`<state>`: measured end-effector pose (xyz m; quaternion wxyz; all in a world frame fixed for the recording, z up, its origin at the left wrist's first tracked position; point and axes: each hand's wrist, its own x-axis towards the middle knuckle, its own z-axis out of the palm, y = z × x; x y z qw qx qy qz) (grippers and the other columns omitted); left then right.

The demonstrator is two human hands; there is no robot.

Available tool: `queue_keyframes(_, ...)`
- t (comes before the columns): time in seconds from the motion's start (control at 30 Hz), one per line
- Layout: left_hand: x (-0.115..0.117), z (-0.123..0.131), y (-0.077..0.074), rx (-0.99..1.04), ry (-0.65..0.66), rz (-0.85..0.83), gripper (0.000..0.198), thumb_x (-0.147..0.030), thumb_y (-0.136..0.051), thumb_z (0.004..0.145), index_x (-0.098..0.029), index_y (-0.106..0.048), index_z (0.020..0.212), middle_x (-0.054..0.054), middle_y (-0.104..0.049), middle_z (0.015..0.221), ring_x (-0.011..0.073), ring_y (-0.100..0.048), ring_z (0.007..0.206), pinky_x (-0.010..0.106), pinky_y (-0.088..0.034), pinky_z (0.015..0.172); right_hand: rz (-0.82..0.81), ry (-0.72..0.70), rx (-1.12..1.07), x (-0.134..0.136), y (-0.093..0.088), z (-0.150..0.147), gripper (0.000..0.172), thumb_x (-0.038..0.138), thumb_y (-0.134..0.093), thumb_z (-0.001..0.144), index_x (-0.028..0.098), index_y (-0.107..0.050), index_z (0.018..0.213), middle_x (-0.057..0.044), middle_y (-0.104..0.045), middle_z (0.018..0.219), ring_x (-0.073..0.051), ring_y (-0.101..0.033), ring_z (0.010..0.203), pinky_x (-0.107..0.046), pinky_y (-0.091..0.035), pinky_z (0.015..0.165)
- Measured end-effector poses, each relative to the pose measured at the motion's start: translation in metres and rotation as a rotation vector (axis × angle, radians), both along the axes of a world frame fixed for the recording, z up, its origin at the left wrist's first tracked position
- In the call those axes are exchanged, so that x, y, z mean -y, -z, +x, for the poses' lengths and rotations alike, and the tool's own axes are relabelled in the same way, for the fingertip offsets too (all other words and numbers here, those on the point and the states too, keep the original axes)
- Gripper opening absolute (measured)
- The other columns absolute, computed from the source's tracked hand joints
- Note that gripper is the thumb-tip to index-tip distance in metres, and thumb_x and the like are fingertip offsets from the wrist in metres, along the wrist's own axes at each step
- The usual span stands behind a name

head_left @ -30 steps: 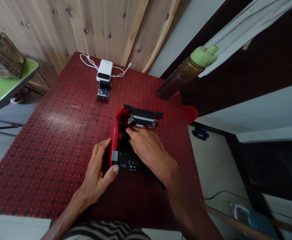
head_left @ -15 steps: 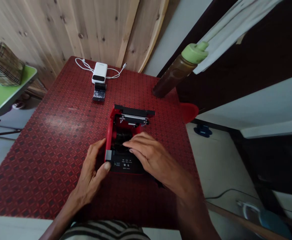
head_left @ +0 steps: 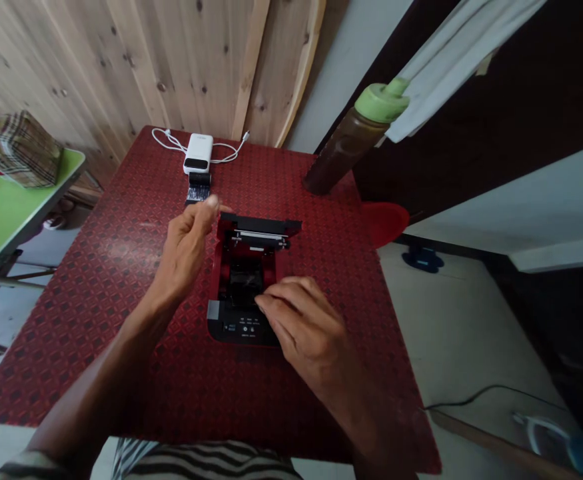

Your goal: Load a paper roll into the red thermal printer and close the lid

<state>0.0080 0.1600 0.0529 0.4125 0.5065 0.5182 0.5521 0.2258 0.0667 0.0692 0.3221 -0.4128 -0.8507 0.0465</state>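
A small red and black printer [head_left: 244, 327], probably a label printer, sits on the table with its lid [head_left: 264, 227] raised. Glossy black film [head_left: 245, 283] lies inside its red bay. My right hand [head_left: 306, 320] is closed, its thumb and fingertips pinched at the film's near right edge; the exact grip is partly hidden. My left hand [head_left: 186, 247] is up at the lid's left corner. Its thumb stands apart and a finger reaches behind the lid, while the other fingers are mostly out of sight.
Behind the printer are a white power bank [head_left: 198, 152] with a white cable [head_left: 228, 153] and a piece of black film [head_left: 198, 188]. A brown bottle with a green cap [head_left: 381, 103] stands at the back right. The patterned red table [head_left: 96, 313] borders a green table [head_left: 1, 227].
My left hand has moved from the printer's front left corner up to the lid. My right hand has shifted slightly right and down, and the film now lies flatter in the bay.
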Motion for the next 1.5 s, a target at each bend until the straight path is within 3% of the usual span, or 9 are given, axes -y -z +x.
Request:
queue_keyframes(0.1,0.006,0.006,-0.003,0.070,0.030,-0.029,0.035,-0.052,-0.082,0.098,-0.021,-0.073,0.084,0.009,-0.082,0.120,0.0292,-0.074,0.126,0.045,-0.058,0.111,0.101,0.070,0.029,0.013,0.004,-0.003,0.026,-0.001,-0.066,0.107,0.019,-0.082,0.113,-0.010,-0.086,0.107,-0.025,-0.078,0.104,-0.041,-0.071,0.096)
queue_keyframes(0.2,0.035,0.003,0.001,0.132,0.056,-0.084,0.023,-0.043,-0.087,0.093,-0.023,-0.081,0.104,0.009,-0.079,0.141,0.0323,-0.071,0.139,0.048,-0.055,0.120,0.188,0.119,0.068,0.024,0.009,-0.006,0.021,0.002,-0.069,0.107,0.017,-0.081,0.116,-0.013,-0.088,0.118,-0.028,-0.081,0.115,-0.044,-0.071,0.101)
queue_keyframes(0.3,0.067,0.000,0.011,0.174,0.080,-0.206,0.056,-0.040,-0.088,0.091,-0.028,-0.072,0.143,0.010,-0.075,0.153,0.0350,-0.065,0.151,0.052,-0.051,0.128,0.203,0.176,0.087,0.030,0.014,-0.009,0.019,0.004,-0.073,0.107,0.018,-0.079,0.118,-0.016,-0.086,0.138,-0.031,-0.080,0.134,-0.047,-0.069,0.110)
queue_keyframes(0.43,0.091,0.000,0.023,0.236,0.106,-0.356,0.070,-0.045,-0.087,0.094,-0.024,-0.065,0.156,0.014,-0.067,0.167,0.0368,-0.058,0.160,0.055,-0.046,0.134,0.106,0.175,0.041,0.031,0.020,-0.012,0.014,0.009,-0.067,0.111,0.018,-0.075,0.118,-0.016,-0.085,0.141,-0.032,-0.081,0.135,-0.049,-0.068,0.115)
queue_keyframes(0.97,0.094,0.001,0.031,0.198,0.109,-0.321,0.063,-0.046,-0.086,0.098,-0.024,-0.070,0.155,0.011,-0.073,0.163,0.0345,-0.068,0.152,0.052,-0.053,0.130,-0.047,0.153,0.029,0.037,0.021,-0.010,0.020,0.010,-0.064,0.113,0.016,-0.072,0.131,-0.016,-0.083,0.145,-0.029,-0.077,0.142,-0.049,-0.066,0.120)
queue_keyframes(1.13,0.108,-0.004,0.031,0.214,0.108,-0.337,0.062,-0.052,-0.085,0.100,-0.026,-0.071,0.156,0.010,-0.073,0.162,0.0356,-0.068,0.152,0.053,-0.055,0.128,-0.068,0.211,-0.115,0.048,0.023,-0.005,0.038,0.011,-0.065,0.113,0.018,-0.066,0.150,-0.016,-0.082,0.148,-0.026,-0.075,0.145,-0.047,-0.064,0.123)
queue_keyframes(1.23,0.117,-0.008,0.029,0.211,0.122,-0.344,0.063,-0.048,-0.087,0.098,-0.029,-0.072,0.157,0.008,-0.072,0.165,0.0369,-0.065,0.156,0.052,-0.058,0.125,-0.086,0.334,-0.196,0.061,0.026,0.002,0.049,0.021,-0.072,0.111,0.024,-0.061,0.159,-0.015,-0.080,0.149,-0.028,-0.076,0.142,-0.050,-0.068,0.117)
queue_keyframes(1.4,0.117,-0.007,0.027,0.198,0.085,-0.364,0.060,-0.038,-0.085,0.094,-0.029,-0.076,0.153,0.008,-0.077,0.156,0.0374,-0.067,0.151,0.046,-0.064,0.110,-0.226,0.427,-0.203,0.077,0.042,0.003,0.074,0.055,-0.077,0.109,0.024,-0.049,0.170,-0.020,-0.079,0.147,-0.033,-0.084,0.123,-0.052,-0.076,0.100)
queue_keyframes(1.5,0.115,-0.005,0.029,0.246,0.075,-0.376,0.058,-0.034,-0.085,0.094,-0.030,-0.077,0.150,0.007,-0.078,0.153,0.0341,-0.073,0.141,0.045,-0.062,0.110,-0.232,0.465,-0.222,0.081,0.051,-0.004,0.072,0.055,-0.074,0.111,0.026,-0.047,0.171,-0.019,-0.080,0.145,-0.032,-0.085,0.124,-0.051,-0.076,0.099)
